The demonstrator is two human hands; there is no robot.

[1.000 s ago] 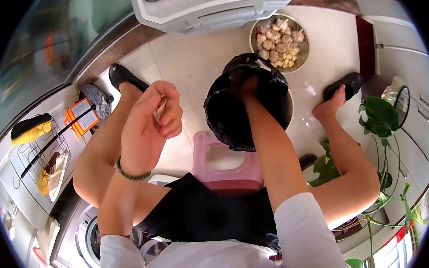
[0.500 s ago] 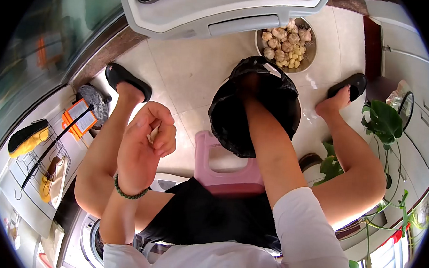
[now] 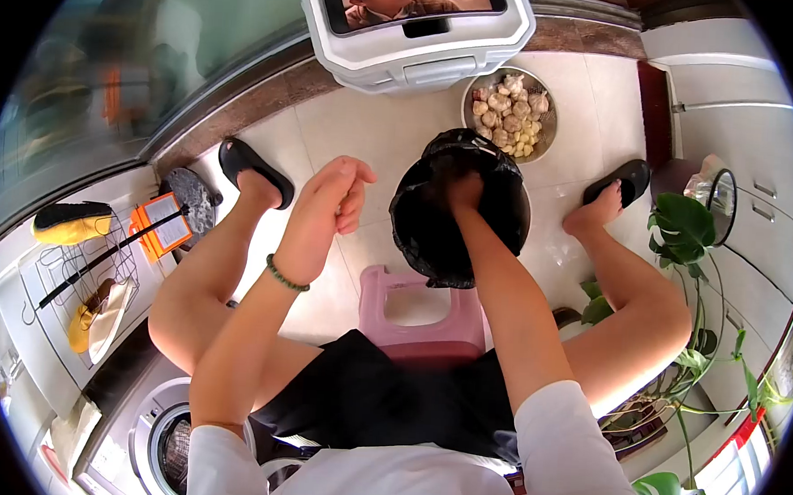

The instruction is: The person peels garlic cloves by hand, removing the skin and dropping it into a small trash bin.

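My left hand (image 3: pixel 330 204), with a green bead bracelet at the wrist, is raised left of the bin, its fingers curled round a small pale piece that looks like garlic, mostly hidden. My right hand (image 3: pixel 461 192) reaches into the mouth of a bin lined with a black bag (image 3: pixel 415 239); its fingers are lost in the dark there. Just beyond the bin, a metal bowl (image 3: pixel 551 130) holds whole garlic bulbs (image 3: pixel 511 123) and peeled cloves (image 3: pixel 520 150).
A pink stool (image 3: pixel 373 313) stands before me. Behind the bin, a grey-white box (image 3: pixel 379 72) carries a phone (image 3: pixel 414 2). Plants (image 3: pixel 684 228) and cabinets (image 3: pixel 734 140) line the right; a wire rack (image 3: pixel 81 271) hangs at left.
The view has shifted, showing more of the phone. My left hand has moved right, closer to the bin, and turned. My right hand has risen a little and shows more in the bin's mouth.
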